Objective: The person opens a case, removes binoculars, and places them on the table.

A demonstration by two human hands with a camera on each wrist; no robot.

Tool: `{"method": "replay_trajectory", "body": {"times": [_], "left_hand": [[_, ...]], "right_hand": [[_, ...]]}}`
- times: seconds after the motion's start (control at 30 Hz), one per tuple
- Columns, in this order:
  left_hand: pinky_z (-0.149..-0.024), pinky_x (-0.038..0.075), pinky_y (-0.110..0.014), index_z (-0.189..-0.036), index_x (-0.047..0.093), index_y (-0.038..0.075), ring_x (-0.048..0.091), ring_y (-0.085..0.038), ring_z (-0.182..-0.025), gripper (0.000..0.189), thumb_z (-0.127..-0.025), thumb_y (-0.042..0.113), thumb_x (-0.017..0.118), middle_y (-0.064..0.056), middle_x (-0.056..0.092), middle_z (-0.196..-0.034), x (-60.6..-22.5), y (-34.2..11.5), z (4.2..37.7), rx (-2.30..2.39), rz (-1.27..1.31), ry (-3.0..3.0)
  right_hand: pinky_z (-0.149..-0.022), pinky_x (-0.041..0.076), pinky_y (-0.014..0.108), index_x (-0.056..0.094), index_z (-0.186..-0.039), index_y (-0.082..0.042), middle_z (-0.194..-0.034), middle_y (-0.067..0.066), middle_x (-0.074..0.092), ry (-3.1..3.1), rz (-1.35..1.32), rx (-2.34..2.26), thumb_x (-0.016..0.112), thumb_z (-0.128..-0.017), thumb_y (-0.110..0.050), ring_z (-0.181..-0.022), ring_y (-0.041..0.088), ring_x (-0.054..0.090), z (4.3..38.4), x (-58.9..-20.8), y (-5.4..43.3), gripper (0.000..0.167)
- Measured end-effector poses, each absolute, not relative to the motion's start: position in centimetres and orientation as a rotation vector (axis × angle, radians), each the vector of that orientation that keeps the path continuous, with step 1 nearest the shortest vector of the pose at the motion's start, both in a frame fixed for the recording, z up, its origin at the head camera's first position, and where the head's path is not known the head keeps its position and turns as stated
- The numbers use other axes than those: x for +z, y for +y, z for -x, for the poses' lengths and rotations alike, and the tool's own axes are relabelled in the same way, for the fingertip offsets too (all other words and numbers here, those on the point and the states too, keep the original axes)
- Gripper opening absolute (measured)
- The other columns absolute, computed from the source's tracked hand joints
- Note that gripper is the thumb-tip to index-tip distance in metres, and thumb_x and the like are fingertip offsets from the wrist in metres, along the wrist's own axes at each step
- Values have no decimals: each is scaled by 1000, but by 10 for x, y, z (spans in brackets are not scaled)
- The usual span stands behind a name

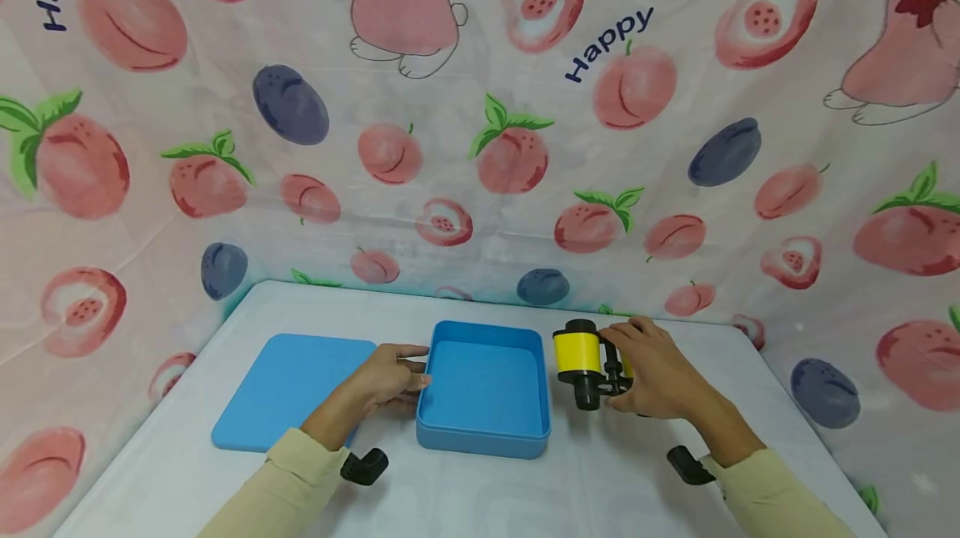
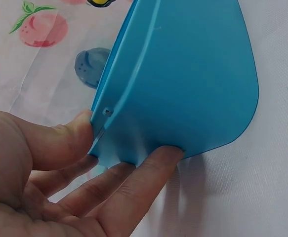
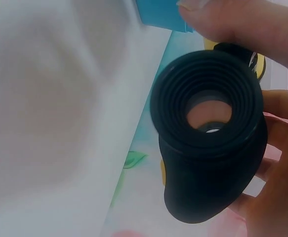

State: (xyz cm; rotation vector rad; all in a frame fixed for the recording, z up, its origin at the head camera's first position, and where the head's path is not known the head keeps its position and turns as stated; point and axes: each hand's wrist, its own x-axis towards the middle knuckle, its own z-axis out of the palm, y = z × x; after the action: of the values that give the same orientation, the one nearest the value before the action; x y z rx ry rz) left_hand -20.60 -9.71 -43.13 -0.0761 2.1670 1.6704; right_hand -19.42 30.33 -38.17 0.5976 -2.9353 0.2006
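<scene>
A blue box stands uncovered on the white table, and its inside shows only a bare bottom. At its left wall is my left hand, with thumb and fingertips touching the outside; the left wrist view shows the thumb near the rim and nearly straight fingers against the box wall. To the right of the box, my right hand grips yellow and black binoculars round the right barrel. A black eyepiece faces the right wrist camera. Part of the right barrel is hidden by the hand.
A flat blue lid lies on the table left of the box, partly behind the left hand. A fruit-patterned cloth hangs behind and at both sides of the white table. Black wrist cameras sit at both cuffs.
</scene>
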Motion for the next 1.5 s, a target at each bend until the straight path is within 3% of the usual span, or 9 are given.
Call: {"method": "replay_trajectory", "body": {"times": [1.5], "left_hand": [[-89,63,-51,-156,43,-1,71,-43,-118,62,-99,1,67,-32,55,-149,-432,-97,206,1680,77,2160]], "right_hand": [[-114,37,72,59,-142,-6,-142,15,63,-2984,-585,232,100,-60,-35,-138,44,43,192,-404,307,96]]}}
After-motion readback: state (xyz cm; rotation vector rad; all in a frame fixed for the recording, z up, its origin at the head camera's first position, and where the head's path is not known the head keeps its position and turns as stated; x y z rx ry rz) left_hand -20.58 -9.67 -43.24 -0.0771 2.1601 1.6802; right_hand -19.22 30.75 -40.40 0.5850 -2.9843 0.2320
